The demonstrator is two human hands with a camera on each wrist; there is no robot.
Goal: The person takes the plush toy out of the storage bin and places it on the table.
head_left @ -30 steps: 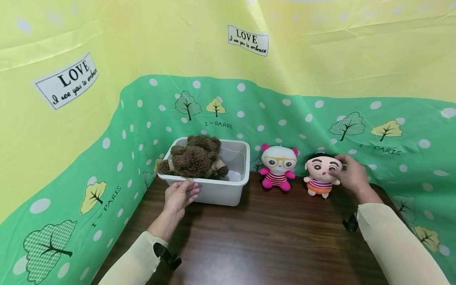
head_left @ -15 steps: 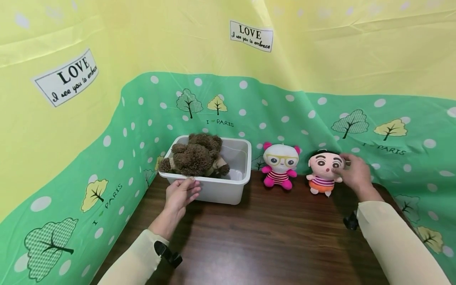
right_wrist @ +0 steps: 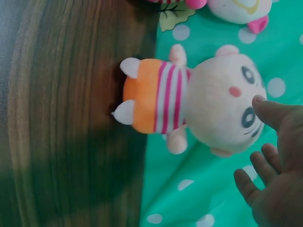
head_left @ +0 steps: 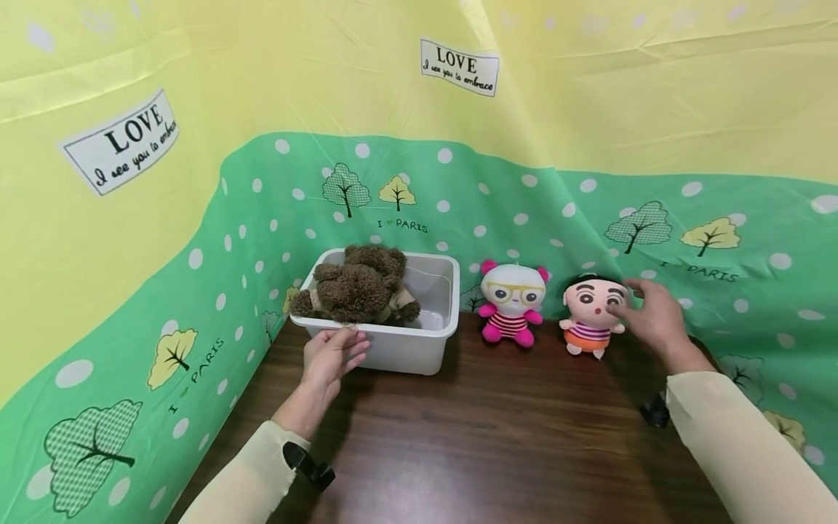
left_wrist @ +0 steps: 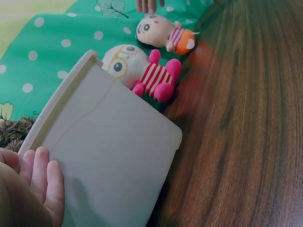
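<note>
First, left hand (head_left: 334, 358) is pinching rim of grey bin (head_left: 401, 354), back-left corner of table (head_left: 497, 437); brown bear (head_left: 356, 292) lying inside. Next, panda doll (head_left: 513, 300), back edge, sitting. Then, dark-haired doll (head_left: 592, 313), likewise; right hand (head_left: 655, 322) is framing its head, fingers loose, ungripping. Step seemingly is positioning; next move likely is calling for fingers clearing its head.

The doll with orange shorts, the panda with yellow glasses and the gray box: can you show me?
Doll (right_wrist: 201, 101): right wrist view, lower face.
Panda (head_left: 508, 324): head view, striped tummy.
Gray box (left_wrist: 113, 139): left wrist view, outside wall.
</note>
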